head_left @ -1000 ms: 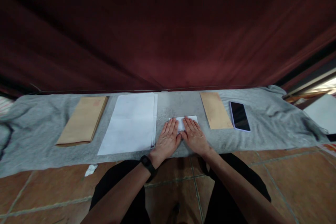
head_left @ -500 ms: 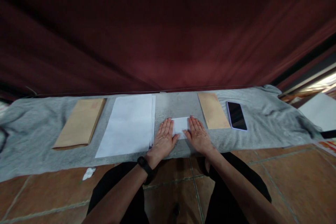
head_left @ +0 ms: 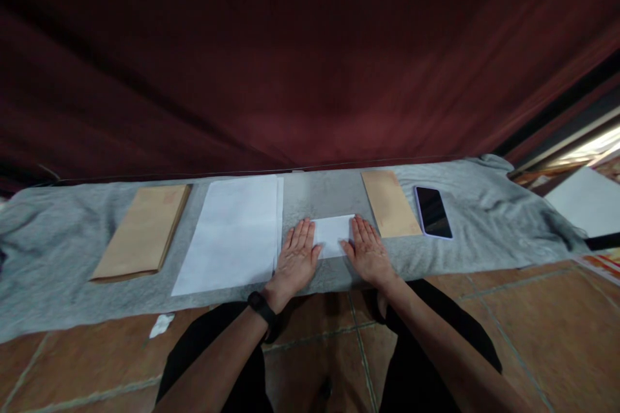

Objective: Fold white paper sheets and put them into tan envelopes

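Note:
A small folded sheet of white paper (head_left: 332, 237) lies flat on the grey cloth between my hands. My left hand (head_left: 296, 256) rests palm down on its left end, fingers stretched out. On the right end, my right hand (head_left: 369, 254) presses flat with its fingers extended. Each thumb points inward over the paper. Left of my left hand lies a stack of larger white sheets (head_left: 230, 232). A single brown envelope (head_left: 391, 204) is just beyond my right hand's fingers.
A purple-edged phone (head_left: 433, 213) lies right of the envelope. A pile of brown envelopes (head_left: 140, 232) sits at the left. The grey cloth (head_left: 489, 222) is wrinkled at both ends. Behind it hangs a dark red curtain (head_left: 310, 77). A white scrap (head_left: 161, 324) is on the tiled floor.
My left hand has slid left along the paper, so more of the white surface shows between my hands. My right hand has hardly moved. The view has shifted slightly.

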The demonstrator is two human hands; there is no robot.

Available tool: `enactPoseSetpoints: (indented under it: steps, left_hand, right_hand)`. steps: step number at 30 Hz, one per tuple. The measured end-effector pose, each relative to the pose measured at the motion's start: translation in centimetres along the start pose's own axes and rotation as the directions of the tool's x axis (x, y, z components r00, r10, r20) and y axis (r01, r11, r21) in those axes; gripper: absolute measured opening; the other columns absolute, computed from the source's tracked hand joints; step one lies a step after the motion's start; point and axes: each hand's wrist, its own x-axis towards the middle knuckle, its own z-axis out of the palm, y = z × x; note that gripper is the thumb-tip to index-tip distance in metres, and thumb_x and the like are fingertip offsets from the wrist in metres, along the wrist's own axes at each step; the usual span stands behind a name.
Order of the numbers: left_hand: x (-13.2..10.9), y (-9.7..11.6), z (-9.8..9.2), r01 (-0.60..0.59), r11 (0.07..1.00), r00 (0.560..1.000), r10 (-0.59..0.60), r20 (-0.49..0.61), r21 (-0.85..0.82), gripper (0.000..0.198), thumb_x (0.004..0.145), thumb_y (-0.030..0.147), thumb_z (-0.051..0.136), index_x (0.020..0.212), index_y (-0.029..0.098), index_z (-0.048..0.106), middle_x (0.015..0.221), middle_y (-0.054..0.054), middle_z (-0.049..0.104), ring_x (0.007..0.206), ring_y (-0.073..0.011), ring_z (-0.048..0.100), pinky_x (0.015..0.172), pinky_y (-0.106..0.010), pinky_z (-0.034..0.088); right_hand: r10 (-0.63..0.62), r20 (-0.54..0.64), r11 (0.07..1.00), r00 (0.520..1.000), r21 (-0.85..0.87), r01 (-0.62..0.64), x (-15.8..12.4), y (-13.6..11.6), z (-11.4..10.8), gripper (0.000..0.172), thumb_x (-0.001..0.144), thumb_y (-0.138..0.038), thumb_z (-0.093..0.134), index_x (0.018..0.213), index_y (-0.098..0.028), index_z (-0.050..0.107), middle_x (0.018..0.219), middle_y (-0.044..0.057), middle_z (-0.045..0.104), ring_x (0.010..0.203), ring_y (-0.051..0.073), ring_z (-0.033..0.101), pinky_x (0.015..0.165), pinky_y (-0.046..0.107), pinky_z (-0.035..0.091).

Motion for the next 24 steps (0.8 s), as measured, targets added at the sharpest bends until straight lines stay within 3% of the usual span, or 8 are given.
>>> enactPoseSetpoints:
  steps: [7,14,24]
  left_hand:
    - [0.0,-0.2,-0.1,-0.001,1.0,1.0,0.001,-0.002,-0.017,0.061,0.104,0.037,0.028,0.157,0.008,0.024,0.162,-0.017,0.031,0.153,-0.0253,0.023,0.124,-0.048,0.026]
    - [0.1,0.1,-0.4,-0.017,1.0,1.0,0.017,-0.01,0.004,0.056,0.104,0.039,0.03,0.154,0.015,0.035,0.163,-0.013,0.032,0.152,-0.027,0.026,0.123,-0.05,0.026]
    - [0.2,0.4,-0.5,-0.031,0.999,0.999,0.031,0.009,0.03,0.063,0.101,0.052,0.034,0.153,0.017,0.038,0.161,-0.013,0.036,0.151,-0.03,0.028,0.121,-0.055,0.026]
  right_hand:
    - [0.037,-0.014,0.999,0.999,-0.003,-0.037,-0.2,-0.1,-0.4,0.068,0.103,-0.047,0.039,0.153,-0.001,0.032,0.158,0.023,0.036,0.147,0.033,0.034,0.117,0.049,0.032]
    - [-0.09,0.0,0.996,0.996,0.018,0.09,0.1,-1.7,-0.7,0.058,0.105,-0.04,0.037,0.154,-0.01,0.036,0.161,0.015,0.035,0.147,0.028,0.034,0.12,0.047,0.028]
    - [0.008,-0.032,1.0,0.999,-0.008,-0.008,0.2,-3.0,0.8,0.059,0.103,-0.038,0.041,0.153,-0.009,0.037,0.157,0.019,0.039,0.146,0.03,0.038,0.119,0.048,0.026]
